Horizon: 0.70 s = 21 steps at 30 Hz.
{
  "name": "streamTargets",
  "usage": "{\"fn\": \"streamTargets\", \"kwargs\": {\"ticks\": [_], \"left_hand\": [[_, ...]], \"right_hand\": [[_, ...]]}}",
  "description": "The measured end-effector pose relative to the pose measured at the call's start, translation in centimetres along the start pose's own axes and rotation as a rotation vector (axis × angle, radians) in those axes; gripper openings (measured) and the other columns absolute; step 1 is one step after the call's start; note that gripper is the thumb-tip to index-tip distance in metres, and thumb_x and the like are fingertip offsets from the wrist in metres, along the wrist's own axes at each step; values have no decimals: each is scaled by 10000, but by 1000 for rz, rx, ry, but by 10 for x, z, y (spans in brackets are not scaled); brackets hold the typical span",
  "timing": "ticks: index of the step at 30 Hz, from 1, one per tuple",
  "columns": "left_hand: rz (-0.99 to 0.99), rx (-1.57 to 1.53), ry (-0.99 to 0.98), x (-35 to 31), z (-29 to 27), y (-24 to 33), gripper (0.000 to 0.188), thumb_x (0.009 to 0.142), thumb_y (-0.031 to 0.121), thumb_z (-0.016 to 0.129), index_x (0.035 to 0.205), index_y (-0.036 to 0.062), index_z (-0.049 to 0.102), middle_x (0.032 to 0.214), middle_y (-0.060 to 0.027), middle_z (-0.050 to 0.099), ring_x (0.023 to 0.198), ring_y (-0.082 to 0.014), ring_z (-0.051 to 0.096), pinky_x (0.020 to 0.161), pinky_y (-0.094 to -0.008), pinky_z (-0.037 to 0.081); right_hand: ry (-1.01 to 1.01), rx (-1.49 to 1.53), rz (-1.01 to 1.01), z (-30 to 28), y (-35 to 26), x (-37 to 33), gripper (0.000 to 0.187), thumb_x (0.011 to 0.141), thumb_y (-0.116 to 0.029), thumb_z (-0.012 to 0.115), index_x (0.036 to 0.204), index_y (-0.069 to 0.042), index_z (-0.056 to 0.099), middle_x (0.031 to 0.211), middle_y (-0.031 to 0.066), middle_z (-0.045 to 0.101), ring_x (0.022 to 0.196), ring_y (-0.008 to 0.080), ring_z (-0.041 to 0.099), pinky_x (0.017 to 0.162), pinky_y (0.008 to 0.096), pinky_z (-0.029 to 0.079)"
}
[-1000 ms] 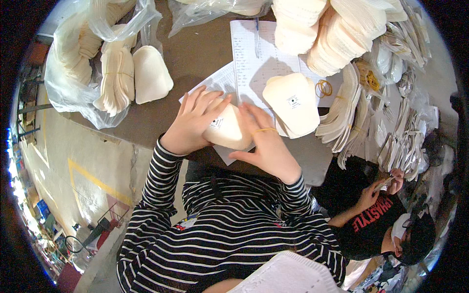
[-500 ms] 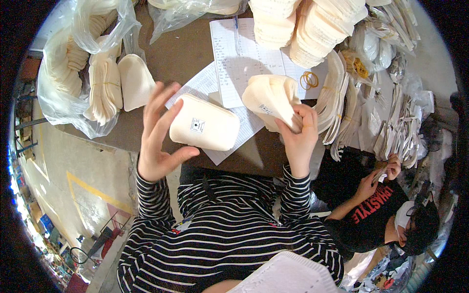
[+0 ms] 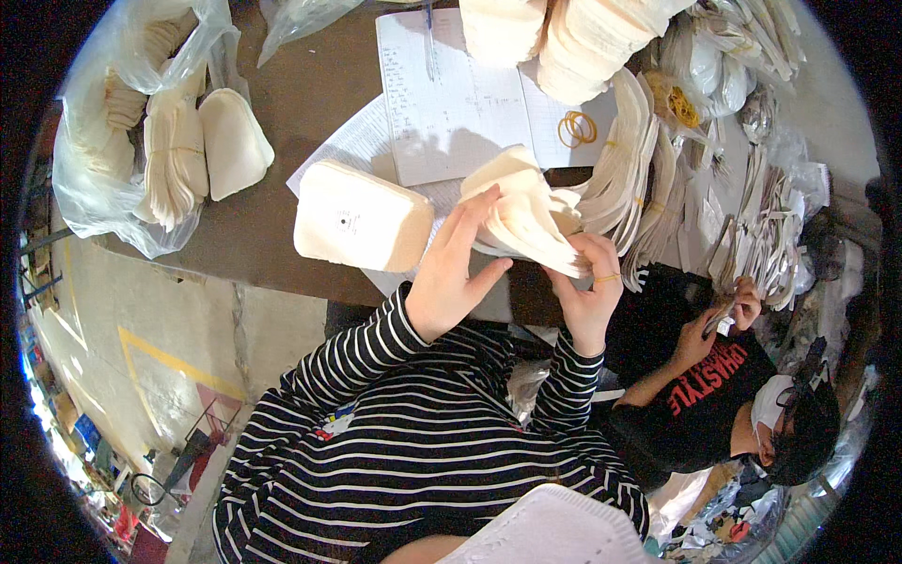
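Observation:
My right hand (image 3: 584,296) is closed on the lower right edge of a fanned, curling stack of cream sheet pieces (image 3: 522,214), thumb on the near side. A thin yellow band circles one of its fingers. My left hand (image 3: 458,282) reaches across, fingertips laid against the left side of that stack and thumb held apart. Left of it, a neat stack of cream pieces with rounded corners (image 3: 362,216) lies on the papers and table, a small dark printed mark on its top. Their material cannot be told for certain.
An open ruled notebook (image 3: 451,113) with a pen lies beyond my hands, loose yellow rubber bands (image 3: 576,129) on it. Plastic-bagged cream pieces (image 3: 132,141) stand left, tall stacks (image 3: 592,47) at the back. Bundled strips (image 3: 752,216) and a co-worker (image 3: 723,385) are at right.
My left hand has moved right, from beside the neat stack to the fanned one in my right hand. The view has shifted slightly, so the table things appear further left and up.

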<state>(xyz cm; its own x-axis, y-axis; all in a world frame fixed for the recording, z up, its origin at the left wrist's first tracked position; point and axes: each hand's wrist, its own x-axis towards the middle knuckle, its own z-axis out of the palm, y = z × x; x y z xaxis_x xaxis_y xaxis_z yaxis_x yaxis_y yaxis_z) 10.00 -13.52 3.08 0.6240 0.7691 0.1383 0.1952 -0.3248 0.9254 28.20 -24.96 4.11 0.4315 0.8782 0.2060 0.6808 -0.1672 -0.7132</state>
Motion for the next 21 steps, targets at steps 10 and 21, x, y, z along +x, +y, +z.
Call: {"fn": "streamTargets", "kwargs": {"ticks": [10,21], "left_hand": [[-137,-193,31,-31,16,-23,482,781,101,808,1174,31,538,1160,-177,590,1045,-286,621,845,-344,515],[159,-27,-97,-49,4,-16,372,766,-45,718,1107,60,609,1381,-178,526,1312,-334,505,1124,-498,367]], "right_hand": [[-80,63,84,-1,9,-13,744,696,34,798,1378,-70,523,1410,143,494,1324,261,458,1095,390,394],[17,115,12,6,25,-38,564,730,101,727,1249,-35,553,1472,167,385,1325,270,454,1097,376,391]]}}
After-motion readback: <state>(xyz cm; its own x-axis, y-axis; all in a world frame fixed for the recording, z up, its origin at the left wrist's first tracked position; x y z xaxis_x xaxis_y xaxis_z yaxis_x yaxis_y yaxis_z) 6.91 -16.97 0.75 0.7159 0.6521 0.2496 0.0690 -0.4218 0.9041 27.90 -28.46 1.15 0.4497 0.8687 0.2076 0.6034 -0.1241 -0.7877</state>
